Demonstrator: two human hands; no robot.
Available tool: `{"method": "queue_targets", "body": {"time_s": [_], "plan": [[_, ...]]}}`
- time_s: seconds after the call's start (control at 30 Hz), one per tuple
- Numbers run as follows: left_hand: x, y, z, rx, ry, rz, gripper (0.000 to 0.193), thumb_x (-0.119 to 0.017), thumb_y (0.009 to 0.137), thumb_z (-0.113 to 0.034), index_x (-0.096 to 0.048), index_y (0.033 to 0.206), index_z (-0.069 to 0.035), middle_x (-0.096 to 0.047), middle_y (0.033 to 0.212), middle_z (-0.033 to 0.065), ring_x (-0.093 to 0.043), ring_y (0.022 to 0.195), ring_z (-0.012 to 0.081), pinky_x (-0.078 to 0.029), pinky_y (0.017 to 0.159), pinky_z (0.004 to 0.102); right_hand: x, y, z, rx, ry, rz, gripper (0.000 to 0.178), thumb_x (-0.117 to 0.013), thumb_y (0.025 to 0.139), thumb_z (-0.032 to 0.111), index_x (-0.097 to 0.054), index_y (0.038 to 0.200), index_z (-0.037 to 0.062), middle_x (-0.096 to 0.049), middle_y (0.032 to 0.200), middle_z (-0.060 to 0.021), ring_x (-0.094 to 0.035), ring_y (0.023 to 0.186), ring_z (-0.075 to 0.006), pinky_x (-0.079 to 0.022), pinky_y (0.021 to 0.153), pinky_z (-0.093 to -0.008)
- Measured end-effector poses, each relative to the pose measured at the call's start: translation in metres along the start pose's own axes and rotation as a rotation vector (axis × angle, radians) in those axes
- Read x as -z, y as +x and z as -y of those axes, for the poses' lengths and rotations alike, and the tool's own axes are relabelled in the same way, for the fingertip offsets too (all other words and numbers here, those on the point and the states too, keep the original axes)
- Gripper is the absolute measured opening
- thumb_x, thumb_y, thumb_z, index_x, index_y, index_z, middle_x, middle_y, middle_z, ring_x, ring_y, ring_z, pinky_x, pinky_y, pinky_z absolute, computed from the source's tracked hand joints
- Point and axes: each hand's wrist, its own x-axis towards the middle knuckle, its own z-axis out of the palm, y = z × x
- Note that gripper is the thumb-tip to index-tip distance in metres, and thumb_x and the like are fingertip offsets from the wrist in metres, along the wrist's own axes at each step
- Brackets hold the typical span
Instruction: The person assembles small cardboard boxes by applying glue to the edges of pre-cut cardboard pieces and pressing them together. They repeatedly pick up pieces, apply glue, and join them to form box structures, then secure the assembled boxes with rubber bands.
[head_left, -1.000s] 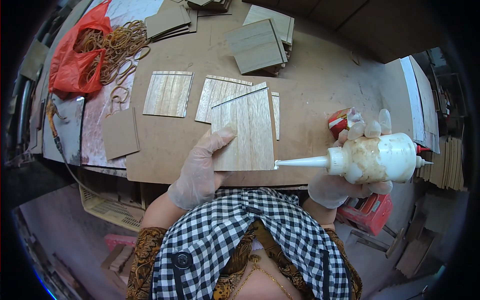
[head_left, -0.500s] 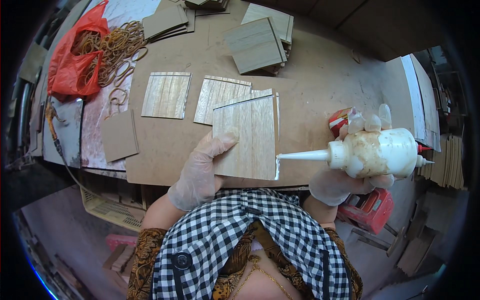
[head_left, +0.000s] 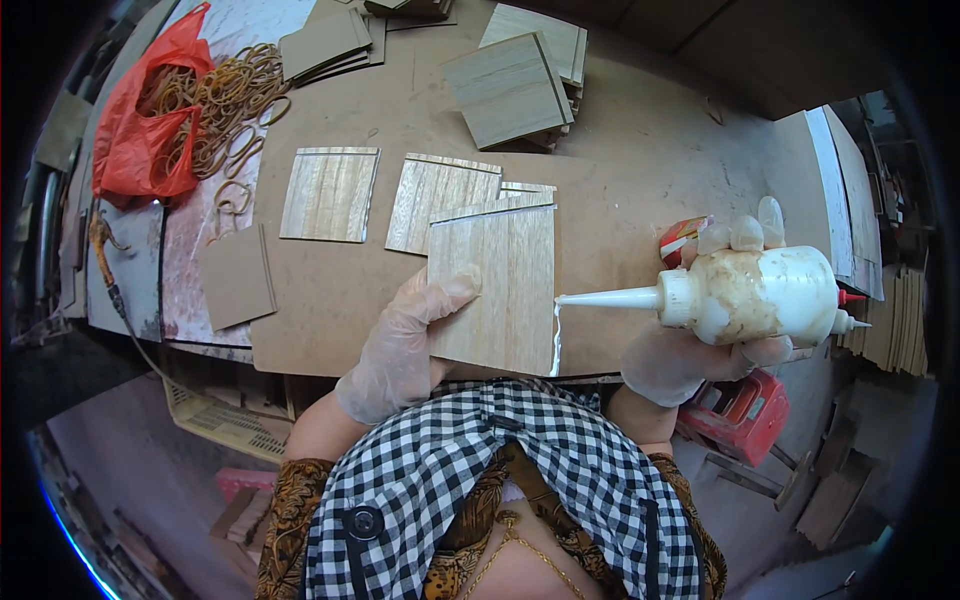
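Here, close above the middle of the front edge of the bench (head_left: 630, 235), a pale wooden panel (head_left: 500, 280) is held by the left hand (head_left: 410, 335), gloved in clear film: the thumb is pressed flat on the upper face, the fingers hidden underneath. Straight, light-and-tan grain is shown along its length, a narrow groove is cut slantwise just short of the far edge, and the corners are crisply squared. And look at the right side: by a glossy white bead (head_left: 557, 345), slightly wavy, that edge is lined from the near corner up to the nozzle tip. A brown-stained white bottle (head_left: 765, 293) is gripped level by the gloved right hand (head_left: 745, 290), fingers and thumb closed around its body, its long nozzle pointed at the panel. Whether the panel is supported by the bench beneath cannot be told. Toward the bench's far edge, a stack of panels (head_left: 508, 90) is seen, unevenly piled.
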Motion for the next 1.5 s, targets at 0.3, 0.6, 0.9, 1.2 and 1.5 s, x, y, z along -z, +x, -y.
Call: {"method": "queue_targets", "body": {"time_s": [0.3,0.6,0.9,1.2,1.5], "plan": [[0.0,0.002,0.0,0.001,0.04,0.009,0.057,-0.058,0.092,-0.021,-0.036,0.142,-0.001,-0.056,0.13,0.0172,-0.061,0.116,0.0278,-0.052,0.099,0.0455,0.011,0.006,0.001,0.024,-0.149,-0.042,0.094,-0.089,0.065,0.045,-0.037,0.133,0.0061,-0.044,0.116,-0.0097,-0.05,0.105,-0.0226,-0.053,0.083,-0.0345],[0.001,0.002,0.0,-0.001,0.02,0.04,0.057,-0.056,0.092,-0.019,-0.036,0.141,0.001,-0.056,0.129,0.0179,-0.061,0.116,0.0275,-0.052,0.099,0.0443,-0.005,0.011,-0.007,0.118,-0.495,-0.143,0.112,-0.074,0.069,0.071,-0.032,0.142,-0.0023,-0.05,0.118,-0.0146,-0.057,0.101,-0.0239,-0.054,0.082,-0.0341],[-0.001,-0.001,0.002,-0.002,0.017,0.058,0.059,-0.058,0.09,-0.019,-0.036,0.14,0.004,-0.057,0.126,0.02,-0.063,0.112,0.0291,-0.054,0.097,0.0436,-0.004,0.017,-0.009,0.146,-0.561,-0.129,0.114,-0.067,0.071,0.077,-0.032,0.142,-0.0058,-0.053,0.122,-0.0149,-0.057,0.105,-0.0248,-0.054,0.083,-0.0358],[0.003,-0.002,0.005,0.01,0.01,0.092,0.062,-0.059,0.089,-0.02,-0.036,0.14,0.004,-0.057,0.126,0.0204,-0.064,0.11,0.0293,-0.055,0.094,0.0433,-0.008,0.018,-0.012,0.173,-0.512,-0.147,0.106,-0.058,0.08,0.075,-0.03,0.144,-0.005,-0.057,0.124,-0.0149,-0.062,0.105,-0.0262,-0.058,0.082,-0.0334],[0.001,-0.005,0.007,-0.001,0.018,0.103,0.061,-0.058,0.089,-0.021,-0.036,0.14,0.005,-0.058,0.124,0.0205,-0.065,0.107,0.0296,-0.056,0.092,0.0437,-0.005,0.02,-0.012,0.22,-0.518,-0.104,0.096,-0.064,0.083,0.065,-0.031,0.143,-0.0029,-0.055,0.128,-0.021,-0.062,0.11,-0.0318,-0.061,0.085,-0.039]]}}
